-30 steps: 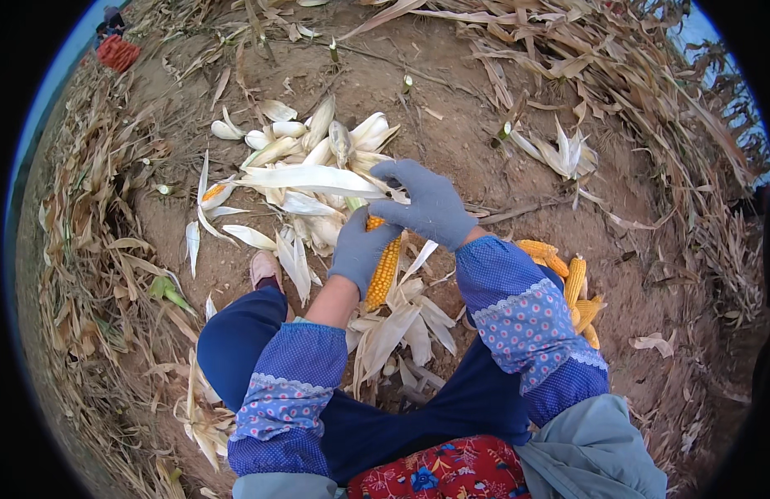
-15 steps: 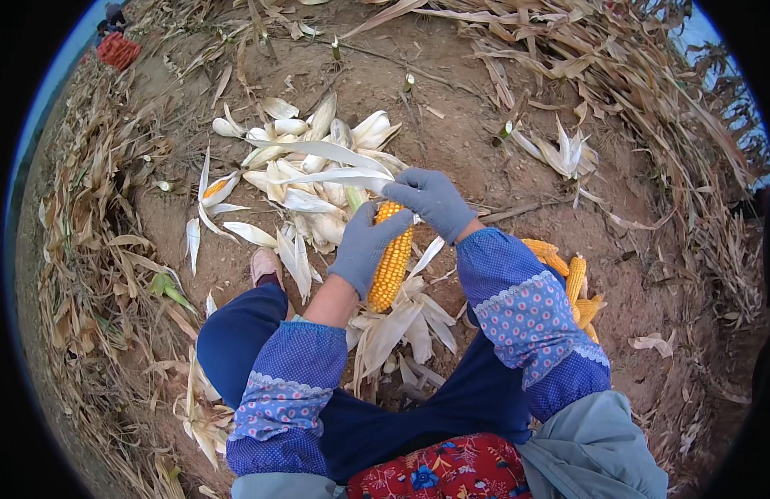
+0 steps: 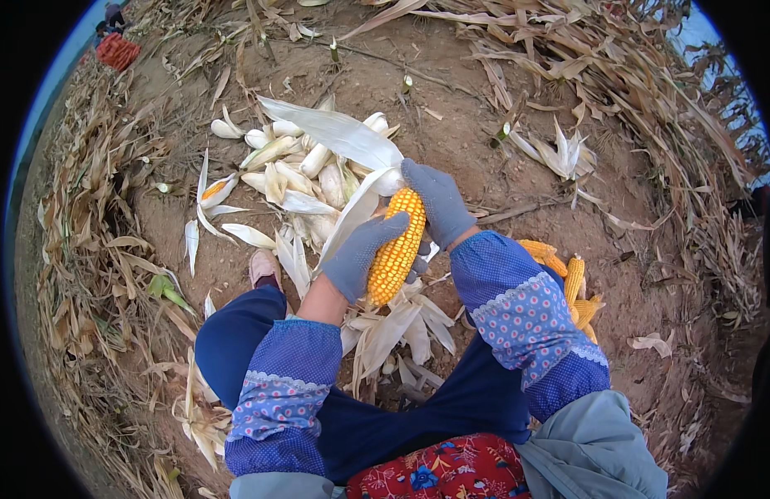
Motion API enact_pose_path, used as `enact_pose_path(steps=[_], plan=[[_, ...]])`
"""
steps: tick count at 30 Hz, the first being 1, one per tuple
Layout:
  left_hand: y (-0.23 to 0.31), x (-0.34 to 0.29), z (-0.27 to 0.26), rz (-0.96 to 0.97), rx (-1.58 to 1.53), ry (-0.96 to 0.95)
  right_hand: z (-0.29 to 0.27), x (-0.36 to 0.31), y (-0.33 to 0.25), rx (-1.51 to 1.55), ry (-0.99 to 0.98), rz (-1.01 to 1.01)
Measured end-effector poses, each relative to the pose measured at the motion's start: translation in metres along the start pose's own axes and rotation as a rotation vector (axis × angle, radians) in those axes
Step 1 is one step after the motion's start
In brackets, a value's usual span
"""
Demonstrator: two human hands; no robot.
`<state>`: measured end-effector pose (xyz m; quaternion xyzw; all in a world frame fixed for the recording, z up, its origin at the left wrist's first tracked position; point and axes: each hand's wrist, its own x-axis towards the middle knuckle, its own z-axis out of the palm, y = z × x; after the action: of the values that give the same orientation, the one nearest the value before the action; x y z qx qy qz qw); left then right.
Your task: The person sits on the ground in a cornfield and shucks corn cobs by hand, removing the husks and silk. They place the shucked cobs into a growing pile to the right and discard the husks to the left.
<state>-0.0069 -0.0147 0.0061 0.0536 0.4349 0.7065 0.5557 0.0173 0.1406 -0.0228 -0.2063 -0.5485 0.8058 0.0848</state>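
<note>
A yellow ear of corn with bare kernels slants between my gloved hands. My left hand is closed round the cob from its left side, some fingertips showing at its right edge. At the cob's far end my right hand is closed on the pale husk, whose leaves fan out to the left. The fingers' exact hold there is partly hidden. Beyond my hands lies a pile of unhusked corn ears. One partly opened ear shows kernels at the pile's left.
Several husked ears lie right of my right sleeve. Stripped husks are heaped between my legs, more husks at the right. Cut stalk stubs stick out of the soil. Dry stalks line both sides. A person is by a red sack, far left.
The corn ear has turned and shifted slightly right, showing more kernels. The husk leaves have spread wider and lifted away from the cob. My right hand has turned upright.
</note>
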Motion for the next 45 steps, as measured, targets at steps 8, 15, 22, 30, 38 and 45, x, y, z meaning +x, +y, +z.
enact_pose_path(steps=[8, 15, 22, 30, 38, 45], plan=[[-0.008, 0.006, 0.000, -0.050, 0.136, 0.158, 0.006, 0.001, -0.007, 0.299, -0.133, 0.341], [-0.006, 0.007, 0.002, -0.093, 0.115, 0.136, 0.009, -0.001, 0.004, 0.278, 0.015, 0.201], [-0.019, 0.011, 0.016, -0.016, -0.172, 0.171, 0.010, 0.002, 0.005, 0.078, 0.165, 0.004], [-0.025, 0.029, 0.010, 0.100, -0.212, 0.328, 0.017, 0.026, 0.013, -0.045, 0.251, -0.036], [-0.011, 0.005, 0.018, 0.179, 0.238, 0.366, -0.004, 0.032, -0.010, 0.168, 0.324, 0.008], [0.031, -0.009, -0.004, 0.293, -0.214, 0.538, -0.034, 0.015, -0.037, -0.232, 0.332, -0.059]])
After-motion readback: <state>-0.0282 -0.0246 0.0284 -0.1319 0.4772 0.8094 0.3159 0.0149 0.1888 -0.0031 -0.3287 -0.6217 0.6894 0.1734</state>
